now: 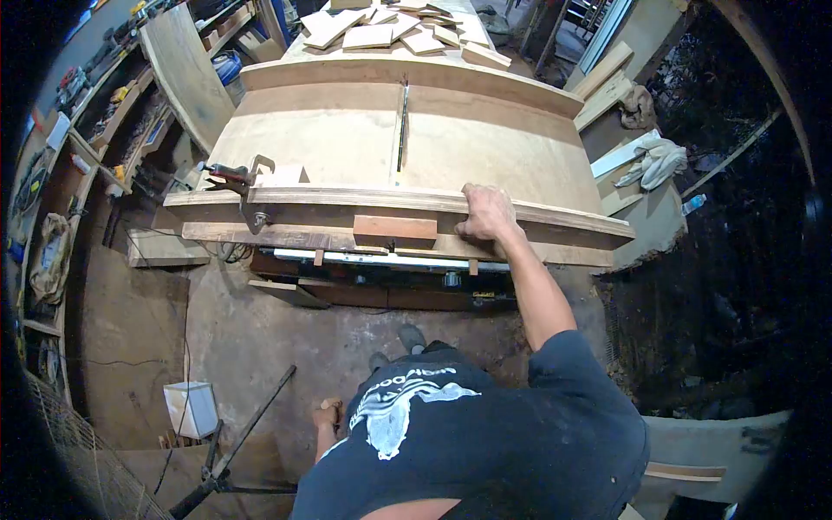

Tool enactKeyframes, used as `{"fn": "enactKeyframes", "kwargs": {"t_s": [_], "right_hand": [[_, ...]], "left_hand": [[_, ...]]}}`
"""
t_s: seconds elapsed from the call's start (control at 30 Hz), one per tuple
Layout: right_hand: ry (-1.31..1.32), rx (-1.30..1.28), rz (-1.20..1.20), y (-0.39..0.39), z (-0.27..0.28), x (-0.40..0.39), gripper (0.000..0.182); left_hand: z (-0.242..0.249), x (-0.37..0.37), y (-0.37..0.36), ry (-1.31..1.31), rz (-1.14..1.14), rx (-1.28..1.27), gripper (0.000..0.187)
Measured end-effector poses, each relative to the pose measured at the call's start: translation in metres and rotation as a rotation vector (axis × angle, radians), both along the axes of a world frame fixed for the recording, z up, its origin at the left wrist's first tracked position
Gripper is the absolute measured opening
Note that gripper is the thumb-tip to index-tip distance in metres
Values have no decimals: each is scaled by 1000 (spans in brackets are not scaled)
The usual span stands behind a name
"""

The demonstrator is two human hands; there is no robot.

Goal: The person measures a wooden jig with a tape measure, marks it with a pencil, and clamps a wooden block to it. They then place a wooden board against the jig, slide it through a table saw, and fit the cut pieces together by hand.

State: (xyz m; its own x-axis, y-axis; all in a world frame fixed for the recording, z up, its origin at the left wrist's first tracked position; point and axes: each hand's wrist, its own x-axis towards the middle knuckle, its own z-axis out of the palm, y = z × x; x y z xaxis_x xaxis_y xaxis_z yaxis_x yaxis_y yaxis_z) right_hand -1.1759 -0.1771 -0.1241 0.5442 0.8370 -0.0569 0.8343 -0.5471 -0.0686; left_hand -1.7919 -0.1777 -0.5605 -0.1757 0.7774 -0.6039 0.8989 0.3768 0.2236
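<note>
My right hand grips the front plywood rail of a wide wooden sled, fingers over its top edge and thumb against its front face. A reddish wood block sits on the front ledge, left of that hand. Left of the block, a clamp is fixed to the rail, beside a small pale block. A narrow slot runs through the middle of the sled base. My left hand hangs low beside my body, fingers curled; whether it holds anything is too small to tell.
Cut wood pieces lie piled beyond the sled's back fence. Shelves with tools stand at the left. A dark metal stand and a white box are on the floor at lower left. Cloth lies at the right.
</note>
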Motion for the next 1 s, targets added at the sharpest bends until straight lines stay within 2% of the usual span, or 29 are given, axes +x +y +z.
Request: {"fn": "enactKeyframes", "kwargs": {"t_s": [0.03, 0.1, 0.23, 0.3, 0.37, 0.43, 0.5, 0.57, 0.67, 0.83, 0.9, 1.0], "right_hand": [[8, -8, -4, 0, 0, 0, 55], [15, -19, -7, 1, 1, 0, 55], [22, -23, -11, 0, 0, -1, 57], [17, -14, -5, 2, 0, -1, 58], [21, -19, -7, 2, 1, -1, 58], [27, -29, -12, 2, 2, -2, 59], [34, -39, -16, 3, 4, -3, 59], [41, -61, -47, 3, 7, -6, 59], [23, -61, -30, 4, 4, -5, 59], [21, -61, -30, 3, 6, -6, 58], [21, -61, -29, 3, 4, -4, 58], [15, -50, -23, 3, 1, -3, 58]], "left_hand": [[10, 5, 2, -53, 60, -159, 59], [49, 20, -9, -175, 243, -295, 62], [-35, -19, -25, -4, 149, -174, 57], [-58, -27, -26, 104, 90, -85, 53], [-41, -29, -31, 102, 113, -105, 51], [5, -19, -27, 100, 134, -124, 48], [52, -3, -19, 70, 267, -352, 47], [26, -21, -22, 66, 278, -369, 50], [15, -30, -26, 64, 297, -358, 52], [22, -26, -35, 78, 330, -254, 52], [21, -25, -44, 148, 235, -113, 53], [12, -29, -44, 126, 243, -199, 54]]}}
